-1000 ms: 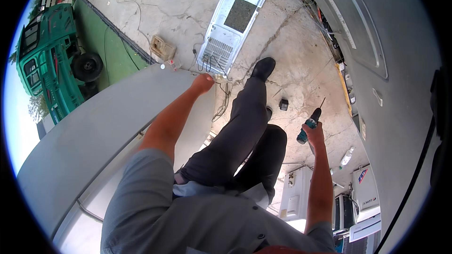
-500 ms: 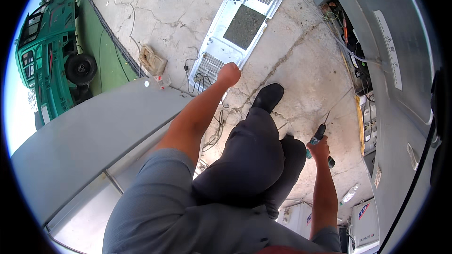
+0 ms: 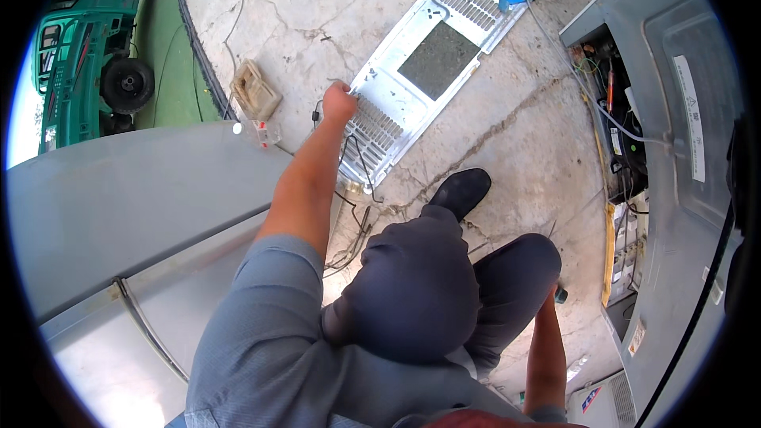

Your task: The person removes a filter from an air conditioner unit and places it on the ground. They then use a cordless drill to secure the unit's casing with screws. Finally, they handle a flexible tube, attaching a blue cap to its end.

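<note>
My left hand is closed in a fist at the left edge of a long slotted metal panel lying on the ground. What it holds, if anything, is hidden; I cannot tell whether it touches the panel. Small dark screws lie on the panel, and a blue piece rests at its far end. At the right, my bent knee covers most of my right hand. That hand grips a cordless drill, of which only the dark base and the thin bit tip show.
To the right stands a grey cabinet with an opened lower bay full of wires. A grey metal casing fills the left side. Loose dark cable, a dirty tan plastic tray and a green vehicle are also around.
My left hand has moved left and slightly forward, along the panel's edge. My body has lowered, and my right knee now hides most of the drill and right hand.
</note>
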{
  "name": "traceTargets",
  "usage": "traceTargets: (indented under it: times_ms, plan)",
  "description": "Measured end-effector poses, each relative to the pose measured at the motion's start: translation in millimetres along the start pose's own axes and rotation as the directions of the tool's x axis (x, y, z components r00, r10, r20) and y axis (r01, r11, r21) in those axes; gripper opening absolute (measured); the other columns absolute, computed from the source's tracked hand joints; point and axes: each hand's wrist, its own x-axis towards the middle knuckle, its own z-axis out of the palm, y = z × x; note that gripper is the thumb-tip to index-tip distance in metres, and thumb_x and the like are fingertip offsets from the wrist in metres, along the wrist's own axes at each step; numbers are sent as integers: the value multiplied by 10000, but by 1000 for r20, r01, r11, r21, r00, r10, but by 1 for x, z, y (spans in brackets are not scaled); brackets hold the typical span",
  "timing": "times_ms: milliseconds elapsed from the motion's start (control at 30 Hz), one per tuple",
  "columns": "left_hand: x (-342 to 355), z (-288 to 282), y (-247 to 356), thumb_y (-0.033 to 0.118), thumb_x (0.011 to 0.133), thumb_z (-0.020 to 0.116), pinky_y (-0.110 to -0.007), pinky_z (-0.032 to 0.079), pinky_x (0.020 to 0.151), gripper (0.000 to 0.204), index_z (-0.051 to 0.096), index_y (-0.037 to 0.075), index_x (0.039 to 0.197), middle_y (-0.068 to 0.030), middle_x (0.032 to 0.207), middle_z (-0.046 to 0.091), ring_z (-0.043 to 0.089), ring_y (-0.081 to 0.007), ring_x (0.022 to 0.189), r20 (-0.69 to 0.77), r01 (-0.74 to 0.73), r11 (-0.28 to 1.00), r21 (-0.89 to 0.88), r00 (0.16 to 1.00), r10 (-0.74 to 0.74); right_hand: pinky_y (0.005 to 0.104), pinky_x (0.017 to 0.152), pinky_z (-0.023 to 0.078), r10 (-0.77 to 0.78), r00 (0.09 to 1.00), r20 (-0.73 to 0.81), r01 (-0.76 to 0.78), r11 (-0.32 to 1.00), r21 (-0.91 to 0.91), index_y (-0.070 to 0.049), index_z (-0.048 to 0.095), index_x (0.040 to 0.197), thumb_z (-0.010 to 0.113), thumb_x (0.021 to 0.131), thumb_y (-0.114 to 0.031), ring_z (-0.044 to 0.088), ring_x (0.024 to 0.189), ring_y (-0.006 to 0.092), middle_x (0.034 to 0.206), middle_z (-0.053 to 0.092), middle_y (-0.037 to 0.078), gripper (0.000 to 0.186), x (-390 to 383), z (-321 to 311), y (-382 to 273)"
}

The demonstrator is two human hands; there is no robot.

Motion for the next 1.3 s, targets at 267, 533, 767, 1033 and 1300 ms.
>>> traceTargets:
  times_ms: [267, 533, 767, 1033, 1300]
  plan:
    - [9, 14, -3, 196, 726, 702, -430, 538, 795, 220, 718, 21, 859, -221, 881, 703, 679, -380, 874, -4, -5, 999, 47, 1000, 5, 468, 898, 514, 94, 981, 170, -119, 982, 144, 8, 465, 1191, 734, 814, -391, 635, 1052, 399, 1098, 622, 270, 611, -1, -11, -6]
    - [5, 23, 3, 198, 731, 662, -454, 536, 753, 229, 694, -15, 808, -236, 827, 694, 680, -390, 804, -148, -24, 999, 21, 989, 27, 454, 893, 516, 162, 933, 321, -265, 913, 309, 24, 468, 1215, 757, 795, -383, 641, 1046, 392, 1091, 626, 276, 652, -1, -71, -33]
    - [19, 22, 28, 186, 718, 687, -411, 520, 690, 186, 659, 5, 751, -189, 723, 672, 661, -334, 708, -86, -31, 984, -178, 996, 16, 441, 888, 518, 181, 885, 429, -351, 864, 360, 39, 470, 1235, 778, 778, -375, 646, 1040, 386, 1086, 629, 281, 689, -12, -142, -57]
    - [24, 36, 48, 157, 748, 655, -446, 522, 781, 187, 643, 16, 870, -217, 867, 695, 671, -378, 868, -56, -120, 993, 0, 991, 120, 390, 866, 522, 194, 945, 264, -319, 729, 605, 93, 449, 1332, 853, 695, -350, 663, 1019, 357, 1075, 645, 290, 875, 27, -108, -21]
    - [27, 39, 53, 127, 737, 647, -453, 523, 797, 202, 635, 41, 918, -217, 891, 694, 669, -389, 890, 43, -183, 980, 82, 983, 180, 367, 817, 524, 189, 981, 52, -181, 774, 606, 66, 480, 1334, 809, 768, -340, 667, 902, 281, 1026, 676, 209, 771, 41, -131, -14]
